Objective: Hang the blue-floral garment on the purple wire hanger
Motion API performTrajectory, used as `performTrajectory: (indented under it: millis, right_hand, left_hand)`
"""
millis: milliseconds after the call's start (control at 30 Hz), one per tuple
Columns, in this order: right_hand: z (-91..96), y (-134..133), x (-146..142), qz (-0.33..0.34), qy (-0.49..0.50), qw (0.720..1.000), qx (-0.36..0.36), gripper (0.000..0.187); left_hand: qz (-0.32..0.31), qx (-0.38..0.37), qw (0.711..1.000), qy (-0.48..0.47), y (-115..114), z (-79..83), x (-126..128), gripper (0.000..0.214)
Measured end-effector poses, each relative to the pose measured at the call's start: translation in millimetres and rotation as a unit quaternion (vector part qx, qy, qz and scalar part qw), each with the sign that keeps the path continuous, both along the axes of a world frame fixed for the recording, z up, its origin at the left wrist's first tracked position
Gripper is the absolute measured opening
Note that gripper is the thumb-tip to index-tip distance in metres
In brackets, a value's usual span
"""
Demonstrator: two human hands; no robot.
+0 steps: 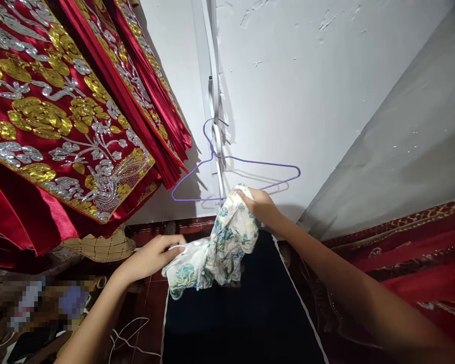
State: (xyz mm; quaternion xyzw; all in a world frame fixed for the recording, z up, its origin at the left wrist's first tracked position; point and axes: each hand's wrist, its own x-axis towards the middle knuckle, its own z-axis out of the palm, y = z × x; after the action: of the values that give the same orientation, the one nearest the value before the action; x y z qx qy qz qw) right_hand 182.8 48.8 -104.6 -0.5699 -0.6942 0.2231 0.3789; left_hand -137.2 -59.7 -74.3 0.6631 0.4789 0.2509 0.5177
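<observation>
My left hand (155, 255) is closed on the lower edge of a white cloth with a blue-green flower print (216, 247). Higher up, my right hand (260, 206) grips the top corner of the same cloth, lifting it toward the lower bar of a purple wire hanger (250, 163). The hanger hangs by its hook from a fitting on a white vertical rail (211, 96) on the wall. The cloth droops between my hands, above a dark board with a white edge (250, 313).
Red satin garments with gold and silver embroidery (60, 111) hang at the upper left, close to the hanger. A grey surface (402, 141) slants across the right. Red patterned carpet (420, 263) lies at the right. A white cord (131, 336) and clutter lie lower left.
</observation>
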Motion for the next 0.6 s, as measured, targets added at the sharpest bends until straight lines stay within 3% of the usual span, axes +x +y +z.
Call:
performTrajectory:
  millis: [100, 167, 300, 433, 500, 600]
  right_hand:
    - [3.9, -11.5, 11.6, 0.027, -0.01, 0.999, -0.017, 0.05]
    - [6.3, -17.7, 13.3, 0.038, -0.012, 0.999, -0.022, 0.052]
    - [4.2, -23.7, 8.6, 0.034, -0.007, 0.999, -0.018, 0.054]
    - [3.6, -36.5, -3.1, 0.06, -0.025, 0.998, -0.021, 0.056]
    - [9.0, -49.0, -8.4, 0.088, -0.031, 0.995, -0.024, 0.052]
    - [21.4, -71.4, -5.2, 0.149, -0.047, 0.988, 0.0, 0.028]
  left_hand:
    - [0.027, 0.03, 0.998, 0.037, 12.9, -10.5, -14.7, 0.014]
    - [0.066, 0.1, 0.992, 0.042, 25.3, -10.1, -22.1, 0.011]
    - [0.093, 0.281, 0.949, 0.104, 44.7, 17.8, -21.9, 0.013]
    - [0.073, 0.394, 0.906, 0.137, 51.0, 53.3, 3.9, 0.02]
    - [0.081, 0.426, 0.892, 0.125, 56.7, 61.5, 17.2, 0.026]
    - [0.093, 0.454, 0.878, 0.118, 72.1, 61.5, 22.5, 0.043]
